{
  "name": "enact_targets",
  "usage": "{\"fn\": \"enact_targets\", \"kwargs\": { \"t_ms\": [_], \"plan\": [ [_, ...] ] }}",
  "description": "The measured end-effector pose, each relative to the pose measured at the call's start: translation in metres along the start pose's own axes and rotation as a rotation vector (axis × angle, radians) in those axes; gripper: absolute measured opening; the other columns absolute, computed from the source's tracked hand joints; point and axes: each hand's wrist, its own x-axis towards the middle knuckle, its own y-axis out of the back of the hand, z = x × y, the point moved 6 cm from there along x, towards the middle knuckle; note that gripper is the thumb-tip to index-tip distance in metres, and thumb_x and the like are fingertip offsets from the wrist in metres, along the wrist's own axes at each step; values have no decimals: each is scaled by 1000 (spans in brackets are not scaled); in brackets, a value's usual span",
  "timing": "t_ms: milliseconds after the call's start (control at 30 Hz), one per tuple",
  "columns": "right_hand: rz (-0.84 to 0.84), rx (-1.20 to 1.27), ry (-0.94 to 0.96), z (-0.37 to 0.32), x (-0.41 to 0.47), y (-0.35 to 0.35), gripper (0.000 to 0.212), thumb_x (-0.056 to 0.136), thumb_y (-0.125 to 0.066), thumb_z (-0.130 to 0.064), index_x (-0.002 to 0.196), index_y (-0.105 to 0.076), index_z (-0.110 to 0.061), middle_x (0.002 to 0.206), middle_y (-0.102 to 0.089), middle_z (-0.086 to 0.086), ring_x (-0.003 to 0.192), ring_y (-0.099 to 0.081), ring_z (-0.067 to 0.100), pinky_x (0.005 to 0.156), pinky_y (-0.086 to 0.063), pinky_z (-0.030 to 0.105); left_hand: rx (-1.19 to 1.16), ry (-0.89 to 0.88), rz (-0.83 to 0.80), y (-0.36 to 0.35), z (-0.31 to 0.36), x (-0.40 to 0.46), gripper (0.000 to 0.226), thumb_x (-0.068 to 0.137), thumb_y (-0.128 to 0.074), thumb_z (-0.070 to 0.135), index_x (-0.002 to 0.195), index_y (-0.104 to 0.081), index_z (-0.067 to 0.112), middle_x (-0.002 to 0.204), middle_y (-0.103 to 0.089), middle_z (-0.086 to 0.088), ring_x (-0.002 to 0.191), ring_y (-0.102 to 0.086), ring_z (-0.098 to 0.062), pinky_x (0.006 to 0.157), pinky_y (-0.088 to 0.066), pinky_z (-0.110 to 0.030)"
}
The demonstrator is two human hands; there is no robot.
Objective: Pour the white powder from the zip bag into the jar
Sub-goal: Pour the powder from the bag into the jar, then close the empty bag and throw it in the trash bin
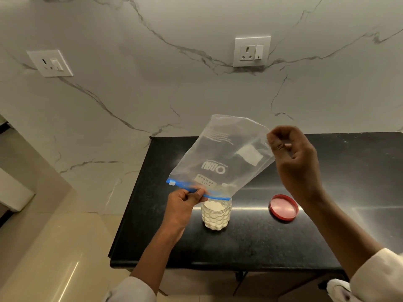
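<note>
On the wall to the left there is a white socket. Lower down, the left hand pinches the blue zip strip of the zip bag. It holds the bag's mouth right over the jar, I think so the powder drops straight in. The bag is upside down and nearly empty, with only a little white powder near the mouth. The jar stands on the black table and looks almost full. The right hand is up high, its fingers curled together pinching the bag's bottom corner, most likely to lift it so the last bits slide out. The red lid lies flat near the jar, to its right.
</note>
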Motion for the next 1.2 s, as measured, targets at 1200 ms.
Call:
{"fn": "enact_targets", "kwargs": {
  "t_ms": [1200],
  "plan": [
    [-119, -15, 26, -31, 29, 19, 21, 95, -54, -33, 112, -64, -28, 108, -65, -5, 85, -61, 10, 66, -53, 23, 953, -964, -246, -78, 208, -2, 23, 84, -73, 21, 106, -68, 21, 84, -59, 13, 81, -52, -5, 77, -54, -33]
  ]
}}
